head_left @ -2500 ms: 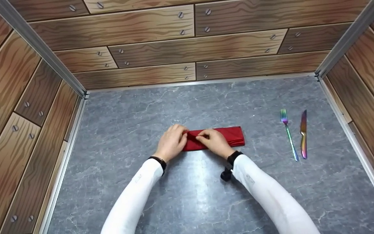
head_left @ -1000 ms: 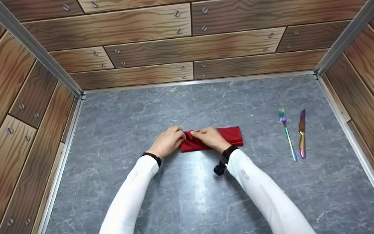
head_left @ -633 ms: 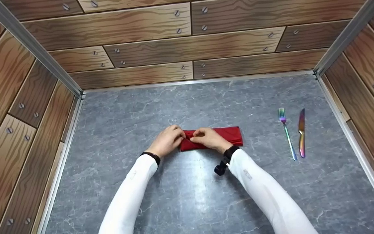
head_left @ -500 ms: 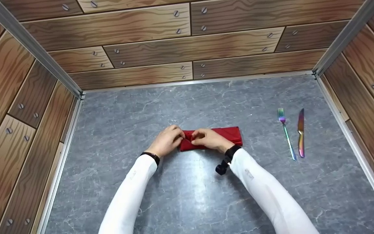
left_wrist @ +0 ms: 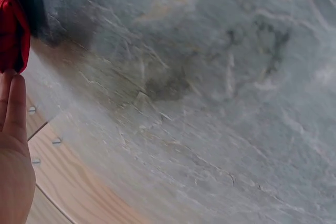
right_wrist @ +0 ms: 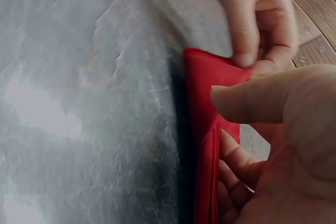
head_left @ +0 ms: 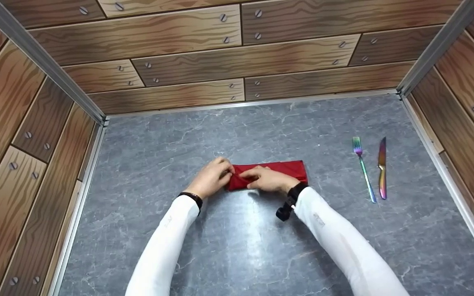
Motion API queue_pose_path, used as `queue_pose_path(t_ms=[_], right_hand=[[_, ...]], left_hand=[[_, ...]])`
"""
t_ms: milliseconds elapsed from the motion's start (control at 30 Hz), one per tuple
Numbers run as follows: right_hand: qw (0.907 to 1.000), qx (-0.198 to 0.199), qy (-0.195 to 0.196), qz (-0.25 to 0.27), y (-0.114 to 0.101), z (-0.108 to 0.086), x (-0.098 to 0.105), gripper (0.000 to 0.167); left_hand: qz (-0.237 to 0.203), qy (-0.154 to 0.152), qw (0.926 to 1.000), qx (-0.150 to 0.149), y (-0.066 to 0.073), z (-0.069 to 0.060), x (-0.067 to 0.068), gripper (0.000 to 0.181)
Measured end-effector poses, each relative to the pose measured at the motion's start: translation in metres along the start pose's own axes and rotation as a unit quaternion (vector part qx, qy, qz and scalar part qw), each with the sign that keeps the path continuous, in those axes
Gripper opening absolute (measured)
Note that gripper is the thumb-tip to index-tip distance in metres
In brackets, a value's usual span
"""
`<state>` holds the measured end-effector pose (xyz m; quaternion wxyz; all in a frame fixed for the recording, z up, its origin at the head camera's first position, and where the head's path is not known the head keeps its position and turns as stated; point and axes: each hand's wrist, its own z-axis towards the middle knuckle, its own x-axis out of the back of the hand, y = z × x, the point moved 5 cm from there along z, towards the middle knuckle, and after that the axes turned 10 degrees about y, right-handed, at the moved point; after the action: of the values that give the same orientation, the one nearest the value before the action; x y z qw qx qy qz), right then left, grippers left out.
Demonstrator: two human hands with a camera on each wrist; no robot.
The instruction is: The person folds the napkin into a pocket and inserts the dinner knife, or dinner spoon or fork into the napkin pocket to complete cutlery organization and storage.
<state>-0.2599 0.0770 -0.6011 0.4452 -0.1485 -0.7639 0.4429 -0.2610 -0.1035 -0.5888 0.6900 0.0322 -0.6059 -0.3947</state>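
A folded red cloth napkin [head_left: 290, 167] lies lengthwise on the grey marbled surface, its layered edge showing in the right wrist view. At its left end my left hand [head_left: 212, 177] pinches the cloth between thumb and fingers; that hand [right_wrist: 257, 19] is also seen across the napkin [right_wrist: 202, 82] in the right wrist view. My right hand [head_left: 268, 179] lies over the middle, fingers stretched along the top and thumb apart from them near the front edge. Only the napkin's corner [left_wrist: 13, 30] and part of the left hand [left_wrist: 14, 145] appear in the left wrist view.
To the right, a rainbow-coloured fork [head_left: 363, 168] and a matching knife [head_left: 382, 168] lie side by side, apart from the napkin. Wood-patterned walls [head_left: 204, 61] enclose the marbled surface [head_left: 171, 139] at the back and both sides. A black wrist camera [head_left: 283, 213] hangs under the right wrist.
The right hand, which pinched a raised fold half a second ago, has let it down and spread its fingers over the napkin. The left hand keeps its place at the left end.
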Motion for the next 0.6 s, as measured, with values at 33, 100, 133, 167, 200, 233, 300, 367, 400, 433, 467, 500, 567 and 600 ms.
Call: queue_pose_path(t_ms=[33, 100, 133, 167, 200, 233, 300, 367, 400, 433, 467, 500, 567, 600], right_hand=[[0.9995, -0.005, 0.000, 0.030, 0.001, 0.000, 0.000, 0.046], [0.9967, -0.017, 0.000, 0.080, 0.003, -0.001, 0.001, 0.045], [0.9952, -0.018, -0.001, 0.096, 0.003, -0.001, 0.001, 0.045], [0.9948, -0.018, -0.001, 0.100, 0.003, -0.001, 0.001, 0.045], [0.9956, -0.018, 0.002, 0.092, 0.003, -0.001, 0.000, 0.045], [0.9974, -0.013, 0.002, 0.071, 0.002, -0.001, 0.000, 0.045], [0.9999, 0.001, 0.003, 0.014, 0.000, 0.000, -0.002, 0.046], [0.9994, 0.008, 0.000, -0.034, -0.004, 0.000, -0.004, 0.047], [0.9987, 0.011, -0.004, -0.049, -0.006, 0.001, -0.006, 0.047], [0.9981, 0.013, -0.005, -0.060, -0.008, 0.001, -0.007, 0.047], [0.9980, 0.010, -0.003, -0.063, -0.009, 0.002, -0.008, 0.046], [0.9982, -0.001, 0.002, -0.059, -0.010, 0.002, -0.008, 0.044], [0.9990, -0.032, 0.016, -0.027, -0.010, 0.002, -0.007, 0.038], [0.9982, -0.051, 0.030, -0.008, -0.009, 0.003, -0.006, 0.035]], left_hand=[[0.004, -0.001, 1.0000, -0.001, 0.000, 0.000, 0.000, 0.009], [0.013, -0.001, 0.9999, -0.003, 0.000, 0.000, -0.001, 0.009], [0.017, 0.000, 0.9999, -0.004, 0.000, 0.000, -0.001, 0.010], [0.019, 0.000, 0.9998, -0.004, 0.000, 0.000, -0.002, 0.010], [0.020, 0.001, 0.9998, -0.006, 0.000, 0.000, -0.002, 0.010], [0.020, 0.002, 0.9998, -0.007, 0.000, 0.000, -0.002, 0.010], [0.019, 0.004, 0.9998, -0.011, 0.001, 0.001, -0.002, 0.009], [0.016, 0.004, 0.9998, -0.013, 0.002, 0.001, -0.001, 0.009], [0.015, 0.005, 0.9998, -0.014, 0.002, 0.001, -0.001, 0.008], [0.014, 0.004, 0.9998, -0.013, 0.002, 0.001, -0.001, 0.009], [0.013, 0.004, 0.9998, -0.010, 0.002, 0.001, -0.002, 0.009], [0.014, 0.003, 0.9999, -0.008, 0.001, 0.001, -0.002, 0.009], [0.017, 0.002, 0.9999, -0.004, 0.000, 0.000, -0.003, 0.009], [0.018, 0.001, 0.9998, -0.002, -0.001, 0.000, -0.004, 0.009]])
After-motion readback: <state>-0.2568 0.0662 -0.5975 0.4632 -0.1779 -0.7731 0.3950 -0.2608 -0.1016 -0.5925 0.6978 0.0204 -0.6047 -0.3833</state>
